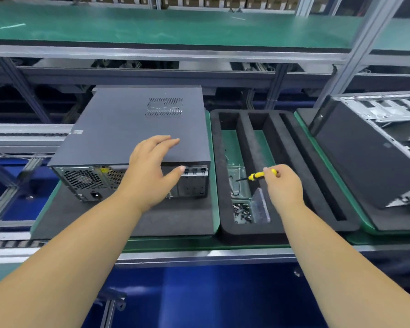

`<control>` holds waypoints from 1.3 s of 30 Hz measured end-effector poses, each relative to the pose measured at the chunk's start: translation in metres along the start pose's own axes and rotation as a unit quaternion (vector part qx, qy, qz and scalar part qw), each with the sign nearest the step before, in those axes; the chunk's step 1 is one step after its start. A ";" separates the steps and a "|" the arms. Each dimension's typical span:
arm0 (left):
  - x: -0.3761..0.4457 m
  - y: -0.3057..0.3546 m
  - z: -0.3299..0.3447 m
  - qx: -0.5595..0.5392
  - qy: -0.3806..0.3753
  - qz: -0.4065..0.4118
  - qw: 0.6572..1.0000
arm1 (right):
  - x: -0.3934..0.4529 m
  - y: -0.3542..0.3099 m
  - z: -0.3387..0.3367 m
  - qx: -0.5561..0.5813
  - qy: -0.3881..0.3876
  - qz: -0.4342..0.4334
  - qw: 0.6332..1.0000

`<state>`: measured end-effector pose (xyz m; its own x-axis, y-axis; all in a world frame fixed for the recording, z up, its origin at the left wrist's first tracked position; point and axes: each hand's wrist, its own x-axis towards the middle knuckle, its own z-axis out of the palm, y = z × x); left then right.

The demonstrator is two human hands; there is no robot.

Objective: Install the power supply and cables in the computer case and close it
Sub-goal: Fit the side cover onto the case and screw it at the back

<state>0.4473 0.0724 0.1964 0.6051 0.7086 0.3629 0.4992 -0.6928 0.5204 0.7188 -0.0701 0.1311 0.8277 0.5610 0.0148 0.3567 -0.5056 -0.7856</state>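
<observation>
Left fingers: the fingers (168,139) of the left hand (149,166) are straight and spread, lying on the near edge of the case's top panel, with the thumb hanging down over the rear face; nothing is gripped.
Right fingers: the right hand (283,185) has its fingers curled round the handle of a yellow screwdriver (260,175), pinching it near the top.
Computer case: the computer case (133,129) lies on its side on a dark foam mat (166,218), its grey side panel on and facing up, with a vent grille toward the far right corner.
Rear face: the power supply fan grille (81,178) and socket sit at the left of the rear, which faces the person.
Foam tray: a black foam tray (244,233) with long slots lies just right of the case.
Screwdriver: its dark tip points left and down over the tray's left slot.
Screws: a clear box of small screws (242,213) sits at the near end of that slot.
Second case: an open case (374,157) stands tilted at the far right, well apart from the hands.
Bench: a green-topped bench (175,243) carries everything.
</observation>
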 end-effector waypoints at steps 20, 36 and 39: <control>0.028 0.054 0.139 -0.181 -0.191 -0.002 0.965 | 0.004 0.051 0.012 -0.046 -0.069 -0.055 0.995; 0.029 0.034 0.187 -0.278 -0.232 -0.221 0.906 | 0.012 0.065 0.027 -0.041 -0.105 -0.057 0.992; 0.027 0.034 0.190 -0.274 -0.235 -0.222 0.906 | 0.013 0.062 0.020 -0.041 -0.100 -0.057 0.993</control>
<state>0.5990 0.0425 0.0772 0.6810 0.6774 -0.2783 0.4538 -0.0920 0.8864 0.7433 -0.0811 0.0701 0.6809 0.7318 -0.0286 0.4840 -0.4790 -0.7323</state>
